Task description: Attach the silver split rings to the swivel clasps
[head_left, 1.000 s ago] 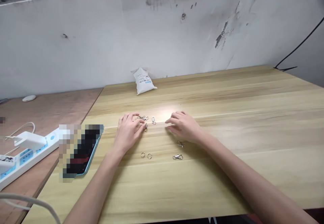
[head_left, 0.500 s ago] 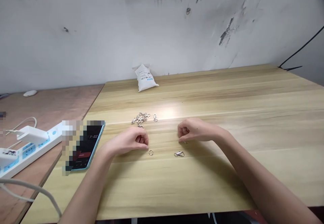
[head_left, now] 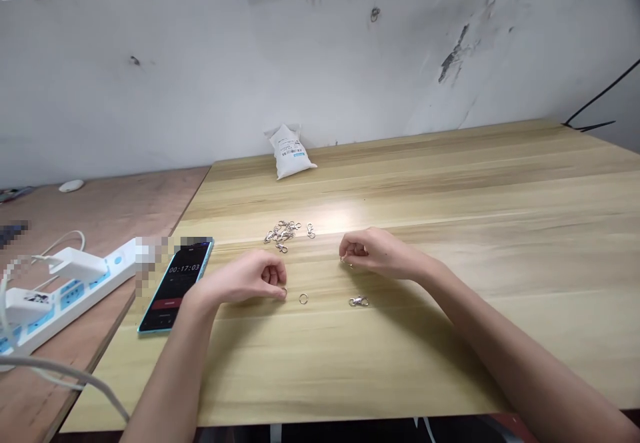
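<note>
My left hand (head_left: 253,277) rests curled on the pale wooden tabletop (head_left: 400,349), thumb and fingertips pinched on what looks like a small metal ring. My right hand (head_left: 375,253) is also curled, and a small silver piece, probably a clasp, glints at its fingertips. Between and beyond them lies a tangled cluster of silver swivel clasps (head_left: 281,233), with one more clasp (head_left: 311,231) just to its right. A single split ring (head_left: 303,299) and a lobster clasp (head_left: 359,301) lie apart, nearer me.
A phone (head_left: 175,288) showing a timer lies left of my left hand. A white power strip (head_left: 75,289) with plugs and cables sits on a lower plywood surface (head_left: 115,209). A white sachet (head_left: 290,153) leans against the stained wall (head_left: 320,49).
Both hands have drawn back from the clasp cluster and closed. One ring and one clasp no longer lie on the tabletop. The view has tilted slightly.
</note>
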Motion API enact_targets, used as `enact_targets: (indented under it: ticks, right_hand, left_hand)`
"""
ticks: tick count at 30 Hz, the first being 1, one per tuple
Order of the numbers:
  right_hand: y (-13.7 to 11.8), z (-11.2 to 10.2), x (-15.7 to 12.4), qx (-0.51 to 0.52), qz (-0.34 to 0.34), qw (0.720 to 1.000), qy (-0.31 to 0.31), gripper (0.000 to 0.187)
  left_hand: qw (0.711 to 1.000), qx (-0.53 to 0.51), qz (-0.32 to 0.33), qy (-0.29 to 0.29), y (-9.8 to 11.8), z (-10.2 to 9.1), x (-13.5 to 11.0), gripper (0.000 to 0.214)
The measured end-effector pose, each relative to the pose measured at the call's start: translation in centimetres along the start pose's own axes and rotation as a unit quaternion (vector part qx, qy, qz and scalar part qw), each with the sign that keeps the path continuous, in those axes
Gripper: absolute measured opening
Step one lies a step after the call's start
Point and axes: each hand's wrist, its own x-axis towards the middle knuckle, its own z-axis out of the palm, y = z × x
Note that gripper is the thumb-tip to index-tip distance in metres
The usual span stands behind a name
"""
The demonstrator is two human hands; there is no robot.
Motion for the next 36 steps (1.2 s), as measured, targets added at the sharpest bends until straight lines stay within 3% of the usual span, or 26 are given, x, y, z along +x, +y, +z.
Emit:
enact_targets:
  ticks: [4, 9, 12, 15, 21, 29, 36]
  right_hand:
    - [-0.4, 0.2, -0.1, -0.024, -0.031, 0.999, 0.013, 0.013]
    - [-0.1, 0.8, -0.1, -0.107, -0.015, 0.994, 0.032, 0.014]
    - [-0.1, 1.4, 0.1, -0.188, -0.035, 0.980, 0.052, 0.008]
    - [-0.6, 2.3, 0.2, -0.254, -0.070, 0.963, 0.051, 0.019]
    - [-1.1, 4.1, 0.6, -0.329, -0.125, 0.932, 0.090, 0.022]
    - [-1.6, 3.7, 0.3, -0.336, -0.149, 0.924, 0.109, 0.020]
    - [-1.1, 4.8, 0.9, -0.341, -0.194, 0.913, 0.110, 0.027]
  left_hand:
    - [0.999, 0.045, 0.021, 0.011, 1.0, 0.9, 0.5, 0.014]
    - [0.993, 0.052, 0.094, 0.041, 1.4, 1.3, 1.0, 0.018]
    - [0.987, 0.078, 0.122, 0.073, 1.4, 1.7, 1.5, 0.019]
    - [0.980, 0.100, 0.143, 0.091, 1.5, 2.3, 2.1, 0.018]
    - [0.979, 0.097, 0.139, 0.111, 1.6, 2.8, 2.5, 0.018]
    - [0.963, 0.152, 0.162, 0.151, 1.5, 3.0, 2.7, 0.010]
    - [0.954, 0.169, 0.187, 0.164, 1.7, 3.5, 3.1, 0.008]
